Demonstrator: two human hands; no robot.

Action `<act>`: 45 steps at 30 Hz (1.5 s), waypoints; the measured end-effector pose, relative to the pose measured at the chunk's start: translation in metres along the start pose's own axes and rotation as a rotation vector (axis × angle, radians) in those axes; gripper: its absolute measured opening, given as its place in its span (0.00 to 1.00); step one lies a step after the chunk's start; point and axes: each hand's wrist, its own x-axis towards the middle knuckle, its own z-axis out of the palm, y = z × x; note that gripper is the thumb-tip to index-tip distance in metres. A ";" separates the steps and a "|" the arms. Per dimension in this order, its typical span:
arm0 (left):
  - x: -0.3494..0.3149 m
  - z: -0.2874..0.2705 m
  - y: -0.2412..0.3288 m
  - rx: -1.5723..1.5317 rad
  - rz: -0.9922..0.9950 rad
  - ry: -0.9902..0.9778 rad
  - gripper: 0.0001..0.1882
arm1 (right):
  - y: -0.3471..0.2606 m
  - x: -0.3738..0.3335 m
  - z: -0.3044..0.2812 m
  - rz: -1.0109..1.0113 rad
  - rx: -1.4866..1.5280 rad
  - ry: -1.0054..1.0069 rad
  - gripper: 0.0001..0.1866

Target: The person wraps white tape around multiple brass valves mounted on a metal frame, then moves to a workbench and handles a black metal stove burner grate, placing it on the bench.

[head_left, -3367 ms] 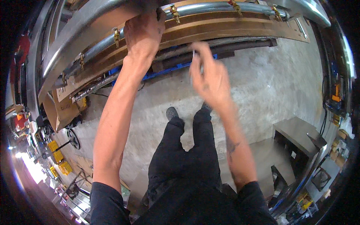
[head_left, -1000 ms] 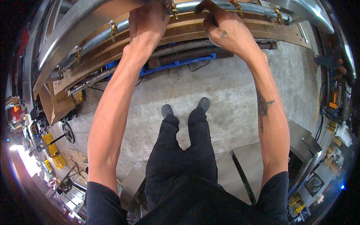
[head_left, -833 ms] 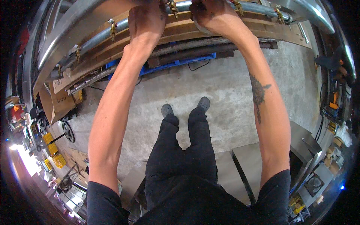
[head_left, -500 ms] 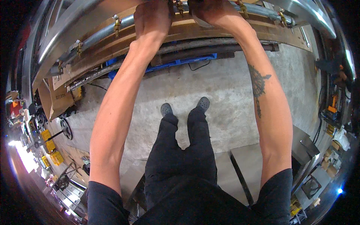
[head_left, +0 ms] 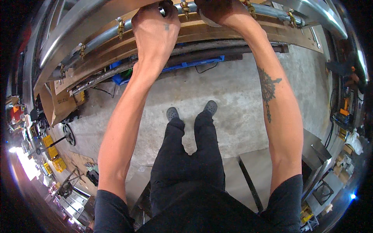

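Note:
A round metal pipe (head_left: 107,35) runs across the top of the view, fitted with several small brass valves (head_left: 121,29). At the pipe, left of a middle brass fitting (head_left: 185,9), my left hand (head_left: 155,33) is closed with its fingers curled. A small dark piece shows at its fingertips, too unclear to name. Farther right, between that fitting and another brass fitting (head_left: 250,8), my right hand (head_left: 221,12) reaches over the pipe. Its fingers are in shadow and partly cut off by the upper edge. Something pale and rounded (head_left: 210,21) shows beneath it.
Wooden boards (head_left: 217,34) lie below the pipe, with a wrench (head_left: 315,38) at their right end. Lower down is a blue pallet (head_left: 186,64). Bent steel panels (head_left: 256,174) stand behind my legs. A cardboard box (head_left: 60,101) and yellow bins (head_left: 54,155) are at left.
My left hand has drawn back slightly toward me and turned, so its back and curled fingers show more. The right hand stays in nearly the same place.

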 end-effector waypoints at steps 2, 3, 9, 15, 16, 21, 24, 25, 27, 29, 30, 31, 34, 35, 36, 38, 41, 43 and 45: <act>-0.001 0.003 -0.002 -0.063 -0.017 -0.052 0.13 | 0.000 -0.004 -0.002 -0.081 -0.153 -0.009 0.10; 0.001 0.006 -0.004 -0.081 -0.016 -0.075 0.13 | 0.000 -0.006 -0.003 -0.125 -0.206 0.025 0.09; 0.011 0.020 -0.013 0.045 -0.130 -0.242 0.14 | -0.005 -0.016 -0.011 -0.218 -0.282 0.148 0.08; -0.006 0.030 -0.015 -0.108 -0.180 -0.152 0.15 | -0.017 -0.025 -0.035 -0.303 -0.422 0.269 0.10; -0.005 0.033 -0.020 -0.015 -0.121 -0.160 0.15 | -0.022 -0.028 -0.040 -0.260 -0.323 0.249 0.11; 0.011 0.035 -0.040 0.181 0.165 -0.278 0.16 | -0.059 -0.050 -0.052 0.319 0.499 0.453 0.18; 0.000 0.014 -0.012 -0.042 0.061 -0.199 0.16 | -0.087 -0.077 -0.058 0.581 0.800 0.420 0.13; -0.010 -0.002 0.004 -0.184 0.050 -0.086 0.15 | -0.096 -0.084 -0.061 0.650 0.908 0.411 0.14; -0.032 -0.045 0.036 -0.465 -0.369 -0.354 0.15 | -0.119 -0.100 -0.070 0.717 1.009 0.457 0.16; -0.056 -0.082 0.074 -0.593 -0.409 -0.408 0.14 | -0.148 -0.115 -0.085 0.807 1.052 0.475 0.17; -0.067 -0.102 0.088 -0.691 -0.470 -0.553 0.17 | -0.163 -0.121 -0.093 0.840 1.052 0.483 0.17; -0.080 -0.125 0.103 -0.732 -0.581 -0.682 0.20 | -0.178 -0.125 -0.102 0.862 1.081 0.474 0.18; -0.099 -0.159 0.134 -0.999 -0.840 -0.608 0.26 | -0.223 -0.138 -0.133 0.972 1.170 0.466 0.19; -0.104 -0.172 0.139 -1.016 -0.776 -0.557 0.24 | -0.236 -0.141 -0.143 0.924 1.199 0.499 0.20; -0.108 -0.184 0.142 -0.993 -0.777 -0.559 0.22 | -0.247 -0.144 -0.154 0.914 1.219 0.514 0.20; -0.113 -0.211 0.141 -0.813 -0.492 -0.514 0.21 | -0.268 -0.151 -0.173 0.902 1.223 0.535 0.22; -0.116 -0.243 0.137 -0.686 -0.204 -0.404 0.21 | -0.295 -0.153 -0.193 0.883 1.238 0.548 0.24; -0.113 -0.262 0.131 -0.649 -0.081 -0.345 0.22 | -0.313 -0.148 -0.203 0.834 1.234 0.585 0.24; -0.113 -0.274 0.125 -0.606 -0.035 -0.365 0.20 | -0.326 -0.144 -0.207 0.796 1.234 0.613 0.23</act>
